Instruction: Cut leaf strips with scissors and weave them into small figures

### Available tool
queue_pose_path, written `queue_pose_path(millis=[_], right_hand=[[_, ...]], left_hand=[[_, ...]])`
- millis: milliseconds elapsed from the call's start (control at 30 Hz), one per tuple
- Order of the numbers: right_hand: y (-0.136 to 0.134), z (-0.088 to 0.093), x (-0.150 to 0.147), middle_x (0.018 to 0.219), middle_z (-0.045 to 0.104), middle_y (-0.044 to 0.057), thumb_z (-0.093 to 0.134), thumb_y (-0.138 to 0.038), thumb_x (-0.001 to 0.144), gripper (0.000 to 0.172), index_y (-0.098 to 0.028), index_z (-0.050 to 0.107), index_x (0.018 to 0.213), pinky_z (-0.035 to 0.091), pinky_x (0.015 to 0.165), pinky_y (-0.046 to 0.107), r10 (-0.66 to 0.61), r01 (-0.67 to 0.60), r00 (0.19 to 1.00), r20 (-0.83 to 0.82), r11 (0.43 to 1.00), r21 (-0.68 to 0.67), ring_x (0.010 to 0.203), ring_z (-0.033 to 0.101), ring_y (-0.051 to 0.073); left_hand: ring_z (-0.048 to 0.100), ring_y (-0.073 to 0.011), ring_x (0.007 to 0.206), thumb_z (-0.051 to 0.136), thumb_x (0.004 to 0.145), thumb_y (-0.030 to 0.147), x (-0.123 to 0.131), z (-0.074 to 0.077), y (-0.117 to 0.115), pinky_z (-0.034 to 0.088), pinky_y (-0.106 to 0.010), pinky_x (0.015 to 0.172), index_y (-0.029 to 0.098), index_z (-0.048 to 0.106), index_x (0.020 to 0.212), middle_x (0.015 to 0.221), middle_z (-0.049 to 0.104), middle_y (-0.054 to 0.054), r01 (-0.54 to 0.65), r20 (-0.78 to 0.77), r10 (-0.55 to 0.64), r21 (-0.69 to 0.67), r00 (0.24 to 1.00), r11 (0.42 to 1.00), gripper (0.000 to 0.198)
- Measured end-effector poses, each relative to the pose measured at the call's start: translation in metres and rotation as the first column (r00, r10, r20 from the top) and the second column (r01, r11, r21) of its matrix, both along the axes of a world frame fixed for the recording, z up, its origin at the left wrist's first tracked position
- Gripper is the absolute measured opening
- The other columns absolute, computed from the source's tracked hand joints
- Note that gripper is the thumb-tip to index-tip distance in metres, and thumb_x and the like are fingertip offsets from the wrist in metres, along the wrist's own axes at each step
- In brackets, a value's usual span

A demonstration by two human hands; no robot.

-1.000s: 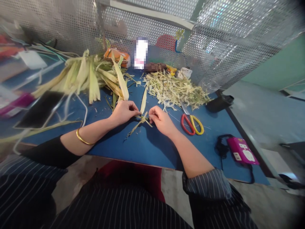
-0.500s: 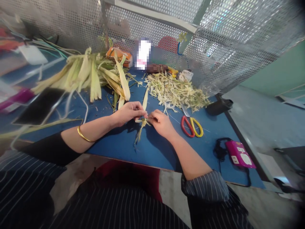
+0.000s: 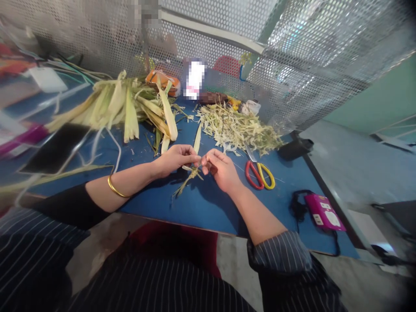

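My left hand (image 3: 175, 160) is closed in a pinch on a small knotted bundle of corn husk (image 3: 193, 174), whose thin frayed ends hang down to the left over the blue table. Close beside it, my right hand (image 3: 222, 171) is also pinched, its fingertips at the bundle's upper right; whatever lies between them is too small to make out. Behind the hands lies a flat strip of husk (image 3: 198, 138). Scissors (image 3: 260, 173) with one red and one yellow handle rest to the right of my right hand.
Corn husks (image 3: 112, 104) are heaped at back left, shredded husk (image 3: 234, 125) at back right. A phone-like black slab (image 3: 55, 147) and white cables lie left. A black cylinder (image 3: 295, 149) and a magenta power strip (image 3: 325, 211) sit near the right edge. Perforated metal sheeting (image 3: 221, 43) stands behind.
The bundle has tilted, its hanging ends swinging to the left. My right hand's fingers have risen and turned upward a little. The whole view has shifted slightly.
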State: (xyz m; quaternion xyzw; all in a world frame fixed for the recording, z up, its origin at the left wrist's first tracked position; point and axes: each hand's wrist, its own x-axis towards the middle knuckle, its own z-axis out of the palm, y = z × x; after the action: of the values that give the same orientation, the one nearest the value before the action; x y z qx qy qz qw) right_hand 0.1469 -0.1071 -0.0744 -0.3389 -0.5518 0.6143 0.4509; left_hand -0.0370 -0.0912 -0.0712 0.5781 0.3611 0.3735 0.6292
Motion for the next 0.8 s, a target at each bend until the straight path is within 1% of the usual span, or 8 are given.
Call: queue_pose_path(millis=[67,200,400,500,567,633,700,800], right_hand=[[-0.001,0.002,0.000,0.072,0.059,-0.002,0.055,-0.035,0.086,0.020,-0.019,0.053,0.072,0.044,0.060,0.026,-0.010,0.007,0.998,0.059,0.998,0.062,0.055,0.054,0.009],[-0.002,0.003,-0.002,0.063,0.056,-0.003,0.053,-0.029,0.086,0.020,-0.019,0.052,0.069,0.044,0.060,0.027,-0.089,0.058,0.981,0.171,0.982,0.178,0.053,0.054,0.009],[-0.003,0.004,-0.002,0.059,0.057,-0.004,0.051,-0.031,0.087,0.022,-0.019,0.051,0.069,0.045,0.059,0.025,-0.145,0.072,0.941,0.305,0.968,0.239,0.052,0.053,0.009],[-0.005,0.007,-0.001,0.063,0.061,-0.002,0.053,-0.034,0.087,0.021,-0.019,0.053,0.073,0.048,0.062,0.026,-0.194,0.110,0.927,0.322,0.959,0.261,0.056,0.058,0.010],[-0.007,0.009,-0.002,0.065,0.063,-0.002,0.056,-0.035,0.085,0.018,-0.019,0.053,0.076,0.050,0.062,0.026,-0.206,0.128,0.933,0.296,0.956,0.263,0.056,0.060,0.010],[-0.008,0.010,-0.002,0.065,0.062,-0.003,0.059,-0.035,0.083,0.017,-0.020,0.053,0.081,0.051,0.061,0.028,-0.190,0.123,0.945,0.267,0.960,0.250,0.055,0.061,0.011],[-0.008,0.011,-0.003,0.064,0.062,-0.004,0.060,-0.033,0.082,0.016,-0.020,0.056,0.088,0.052,0.061,0.029,-0.151,0.087,0.954,0.260,0.966,0.243,0.054,0.061,0.012],[-0.006,0.011,-0.002,0.064,0.063,-0.003,0.060,-0.031,0.081,0.016,-0.020,0.061,0.093,0.052,0.062,0.029,-0.084,0.015,0.955,0.284,0.971,0.239,0.054,0.061,0.012]], left_hand=[[0.051,-0.0072,0.055,0.071,0.072,0.036,0.000,-0.001,0.001,0.037,-0.023,0.056,0.014,0.055,0.070,0.067,0.065,-0.002,-0.018,-0.020,0.018,-0.002,1.000,1.000,0.027],[0.054,-0.0084,0.059,0.072,0.070,0.034,0.002,-0.002,0.001,0.040,-0.023,0.060,0.014,0.056,0.068,0.064,0.065,-0.002,-0.090,-0.070,0.093,0.041,0.993,0.995,0.026],[0.047,-0.0060,0.050,0.072,0.069,0.033,0.003,0.002,-0.002,0.033,-0.022,0.049,0.013,0.058,0.066,0.061,0.064,-0.003,-0.089,-0.178,0.095,0.044,0.979,0.995,0.025],[0.049,-0.0068,0.052,0.072,0.069,0.032,0.001,0.004,0.001,0.038,-0.023,0.052,0.013,0.060,0.068,0.065,0.066,-0.004,-0.175,-0.161,0.185,0.070,0.969,0.982,0.023],[0.054,-0.0089,0.059,0.072,0.068,0.031,0.001,0.005,0.003,0.043,-0.025,0.061,0.013,0.061,0.069,0.070,0.066,-0.004,-0.244,-0.139,0.262,0.131,0.955,0.961,0.021],[0.059,-0.0118,0.070,0.072,0.068,0.031,0.001,0.008,0.004,0.045,-0.028,0.070,0.014,0.062,0.068,0.078,0.068,-0.005,-0.276,-0.121,0.310,0.235,0.943,0.932,0.020],[0.061,-0.0145,0.079,0.072,0.067,0.031,0.002,0.013,0.004,0.046,-0.030,0.074,0.014,0.063,0.068,0.088,0.068,-0.007,-0.263,-0.136,0.328,0.356,0.935,0.897,0.020],[0.061,-0.0164,0.085,0.070,0.069,0.030,0.009,0.023,0.002,0.045,-0.031,0.076,0.015,0.065,0.068,0.093,0.068,-0.007,-0.186,-0.206,0.329,0.509,0.921,0.840,0.016]])
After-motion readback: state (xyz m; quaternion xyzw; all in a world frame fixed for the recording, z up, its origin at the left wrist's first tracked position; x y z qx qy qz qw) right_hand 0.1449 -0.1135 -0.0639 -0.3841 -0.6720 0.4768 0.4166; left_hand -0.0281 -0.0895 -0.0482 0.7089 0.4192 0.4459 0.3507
